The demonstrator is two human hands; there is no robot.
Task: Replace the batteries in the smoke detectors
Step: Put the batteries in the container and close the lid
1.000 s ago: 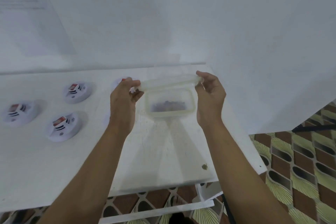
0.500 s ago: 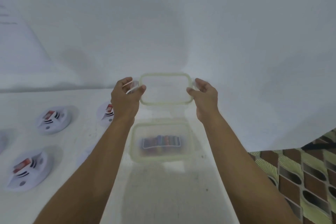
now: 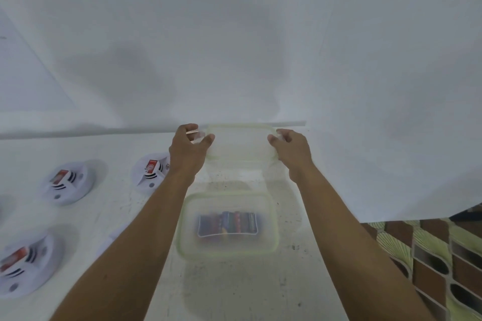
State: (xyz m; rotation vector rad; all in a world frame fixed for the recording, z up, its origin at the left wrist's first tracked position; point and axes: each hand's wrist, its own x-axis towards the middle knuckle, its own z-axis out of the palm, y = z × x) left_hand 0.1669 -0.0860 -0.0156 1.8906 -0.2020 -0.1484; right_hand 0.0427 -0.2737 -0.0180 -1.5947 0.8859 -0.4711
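Observation:
A clear plastic container (image 3: 182, 232) with a green-tinted rim stands uncovered on the white table, with a pack of batteries (image 3: 228, 223) inside. Its clear lid (image 3: 241, 143) is at the table's far edge beyond it. My left hand (image 3: 189, 148) grips the lid's left end and my right hand (image 3: 292, 150) grips its right end. Three white round smoke detectors lie to the left: one (image 3: 150, 172) beside my left wrist, one (image 3: 67, 182) farther left, one (image 3: 23, 266) at the near left. Each shows a red battery in its open back.
A white wall rises right behind the table (image 3: 260, 289). The table's right edge runs along a patterned tiled floor (image 3: 443, 255). A small white object (image 3: 114, 237) peeks out from under my left forearm.
The lid came off the container and both hands carried it away, to the far edge of the table. The camera tilted, so the container now sits lower in view.

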